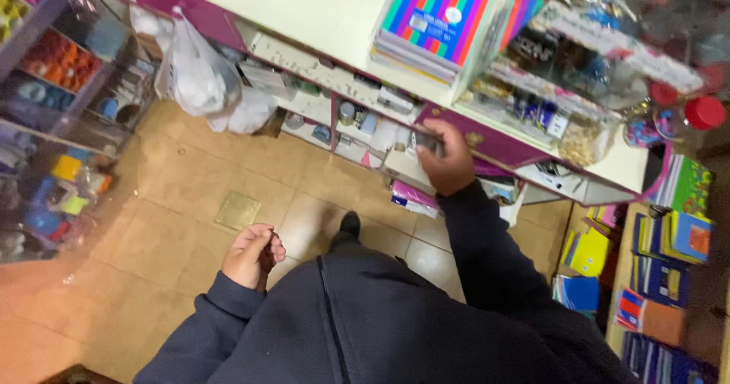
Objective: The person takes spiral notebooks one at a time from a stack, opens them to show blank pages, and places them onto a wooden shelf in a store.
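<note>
Seen from above, behind a shop counter. Right hand [449, 160] stretched forward to the shelf [334, 110] under the white counter top [319, 11], fingers wrapped around a small flat dark object [427, 142], too blurred to name, held just at the shelf's front edge. Left hand [252, 255] low beside the dark hooded jacket [365, 323], fingers curled inward into a loose fist, with nothing visible inside it, hanging over the tan tiled floor [190, 194]. On the counter top, a stack of pads with a striped cover [433, 19] in green, blue, pink and orange, carrying a small white rectangular label and a round white sticker near the middle. Beneath the counter, purple-framed shelves crowded with small boxes and tins. A white plastic bag [198, 76] hanging at the left end of the counter, bulging. Further left, a clear-fronted purple cabinet [53, 57] with orange, blue and yellow items in its compartments. To the right, a jar with a red lid [703, 112] and, lower down, upright stacks of notebooks [669, 239] in blue, yellow, green and orange. A dark shoe [348, 224] on the tiles between the two hands.
</note>
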